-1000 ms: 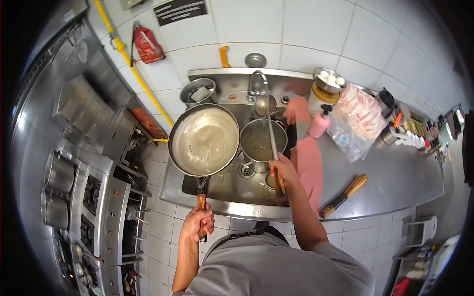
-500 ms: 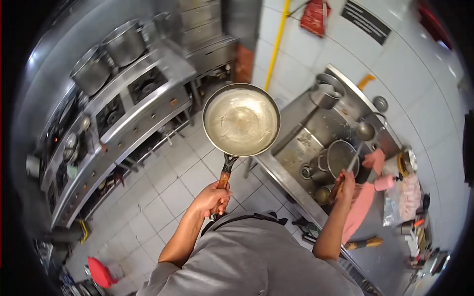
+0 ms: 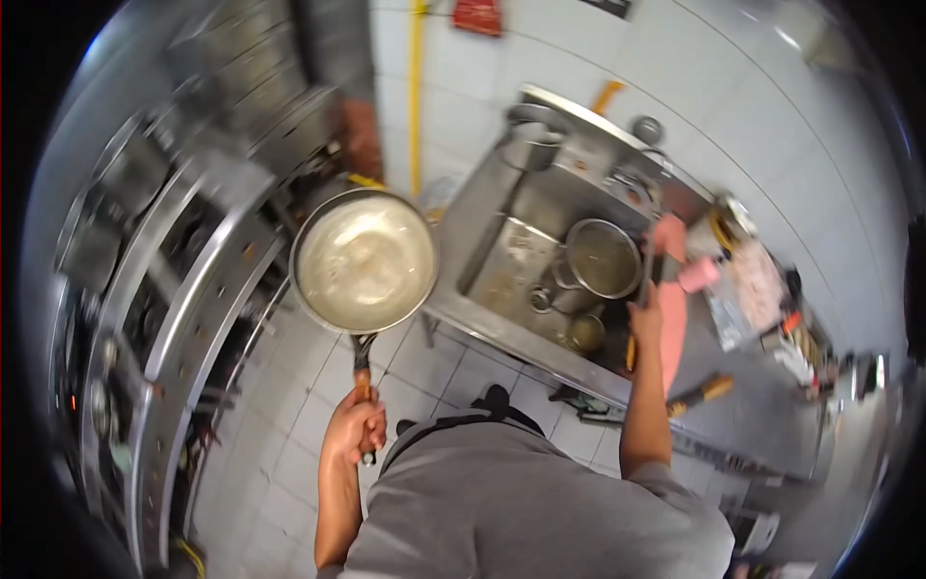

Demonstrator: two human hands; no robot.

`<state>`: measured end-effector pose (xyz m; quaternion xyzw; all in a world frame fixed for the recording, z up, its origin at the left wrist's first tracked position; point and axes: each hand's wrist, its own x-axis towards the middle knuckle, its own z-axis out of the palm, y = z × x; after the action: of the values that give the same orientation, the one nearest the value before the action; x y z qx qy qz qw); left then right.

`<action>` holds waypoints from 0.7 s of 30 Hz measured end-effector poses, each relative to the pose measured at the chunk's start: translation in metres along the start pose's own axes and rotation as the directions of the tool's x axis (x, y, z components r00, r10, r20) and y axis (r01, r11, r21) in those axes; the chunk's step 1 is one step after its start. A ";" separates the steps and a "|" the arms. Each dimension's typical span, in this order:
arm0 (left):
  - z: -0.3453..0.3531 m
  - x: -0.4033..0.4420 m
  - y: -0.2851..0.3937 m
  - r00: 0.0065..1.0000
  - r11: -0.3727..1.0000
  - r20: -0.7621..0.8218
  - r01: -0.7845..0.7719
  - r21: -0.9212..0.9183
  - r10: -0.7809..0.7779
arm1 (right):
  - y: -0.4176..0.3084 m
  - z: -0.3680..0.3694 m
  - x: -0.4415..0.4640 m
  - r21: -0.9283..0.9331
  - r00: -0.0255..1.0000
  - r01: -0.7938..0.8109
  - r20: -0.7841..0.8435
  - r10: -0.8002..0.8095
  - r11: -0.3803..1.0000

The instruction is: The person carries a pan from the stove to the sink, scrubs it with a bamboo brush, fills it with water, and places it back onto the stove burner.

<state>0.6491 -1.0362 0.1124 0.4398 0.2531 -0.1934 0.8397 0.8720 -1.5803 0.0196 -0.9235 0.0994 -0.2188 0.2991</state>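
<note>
My left hand [image 3: 355, 427] is closed around the wooden-ended handle of a frying pan [image 3: 367, 261], held level over the floor with its pale, wet-looking inside facing up. Over the right side of the sink [image 3: 492, 246], my right hand [image 3: 645, 318] grips the wooden handle of a ladle [image 3: 632, 353]. Motion blurs the ladle's far end. Beside that hand, a pot [image 3: 603, 258] and a small metal cup [image 3: 586, 333] stand in the sink. A pink cloth-like item [image 3: 672, 328] lies along the sink's right edge, partly behind my wrist.
Another pot [image 3: 532, 137] sits at the sink's far corner. A wooden-handled brush [image 3: 702, 394] lies on the steel counter [image 3: 743, 425], with bags and bottles behind it. The stove [image 3: 217, 289] runs along the left, carrying large pots [image 3: 96, 236]. A yellow pipe [image 3: 416, 106] climbs the tiled wall.
The view has swung right, so the sink and stove appear further left. The pan stays in my left hand. The ladle's bowl, plain earlier, is now blurred near the sink's back.
</note>
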 end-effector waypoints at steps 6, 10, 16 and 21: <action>0.054 0.035 -0.008 0.998 0.999 0.053 0.035 0.022 -0.036 | 0.014 -0.031 0.016 -0.037 0.996 -0.092 -0.005 0.092 0.995; 0.106 0.065 -0.016 0.985 0.995 0.140 0.093 0.045 -0.099 | -0.002 -0.069 0.018 -0.050 0.980 -0.130 0.148 0.136 0.990; 0.172 0.125 -0.042 0.943 0.968 0.235 0.204 0.144 -0.234 | 0.063 -0.090 0.016 -0.058 0.960 -0.017 0.279 0.032 0.998; 0.217 0.171 -0.062 0.902 0.940 0.304 0.240 0.241 -0.308 | 0.044 -0.091 0.028 0.132 0.991 -0.034 0.135 0.016 0.991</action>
<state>0.8069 -1.2687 0.0765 0.4414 0.1447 -0.4064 0.7868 0.8523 -1.6709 0.0693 -0.9126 0.0758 -0.1587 0.3691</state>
